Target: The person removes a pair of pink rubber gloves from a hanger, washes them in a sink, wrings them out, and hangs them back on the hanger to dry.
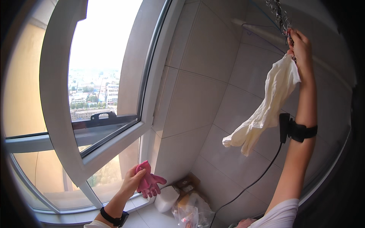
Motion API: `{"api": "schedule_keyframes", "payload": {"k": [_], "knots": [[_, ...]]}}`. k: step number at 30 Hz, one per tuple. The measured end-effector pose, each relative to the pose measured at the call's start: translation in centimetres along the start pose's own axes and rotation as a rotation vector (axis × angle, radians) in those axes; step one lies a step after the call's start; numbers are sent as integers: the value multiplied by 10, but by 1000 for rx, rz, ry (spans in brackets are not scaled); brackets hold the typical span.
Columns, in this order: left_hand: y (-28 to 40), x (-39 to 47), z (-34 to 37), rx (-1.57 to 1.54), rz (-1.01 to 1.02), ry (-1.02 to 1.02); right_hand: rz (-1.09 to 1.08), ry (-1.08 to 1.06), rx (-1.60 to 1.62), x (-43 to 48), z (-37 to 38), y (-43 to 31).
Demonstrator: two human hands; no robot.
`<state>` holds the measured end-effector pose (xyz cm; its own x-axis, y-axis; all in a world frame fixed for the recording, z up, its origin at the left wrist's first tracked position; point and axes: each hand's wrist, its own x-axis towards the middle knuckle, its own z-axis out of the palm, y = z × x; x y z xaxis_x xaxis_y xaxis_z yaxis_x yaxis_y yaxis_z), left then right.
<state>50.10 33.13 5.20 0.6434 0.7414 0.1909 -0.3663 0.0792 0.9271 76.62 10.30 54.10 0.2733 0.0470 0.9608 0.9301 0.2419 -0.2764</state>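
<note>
My left hand (133, 179) holds a pink work glove (148, 182), pinched near its cuff, with the glove's fingers hanging down to the right. High at the upper right, my right hand (300, 45) grips a bundle of metal wire clips (281, 17). Just below those fingers hang white socks (273, 94), seemingly a pair, with the ribbed cuff at the top and the toes slanting down to the left. How the socks are fastened is hidden behind my fingers.
An open window sash (114, 144) juts in at the left. A thin purple wire hanger (266, 40) is by the tiled wall (199, 99). Clear plastic bags (191, 211) and a white container (166, 199) sit in the corner. A black cable (256, 182) runs from my right arm strap (302, 131).
</note>
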Motion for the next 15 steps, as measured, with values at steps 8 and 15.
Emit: {"api": "schedule_keyframes", "payload": {"k": [8, 15], "knots": [[-15, -28, 21, -241, -185, -92, 111, 111, -191, -49, -18, 2], [-12, -65, 28, -347, -141, -163, 247, -17, -205, -144, -59, 3]]}}
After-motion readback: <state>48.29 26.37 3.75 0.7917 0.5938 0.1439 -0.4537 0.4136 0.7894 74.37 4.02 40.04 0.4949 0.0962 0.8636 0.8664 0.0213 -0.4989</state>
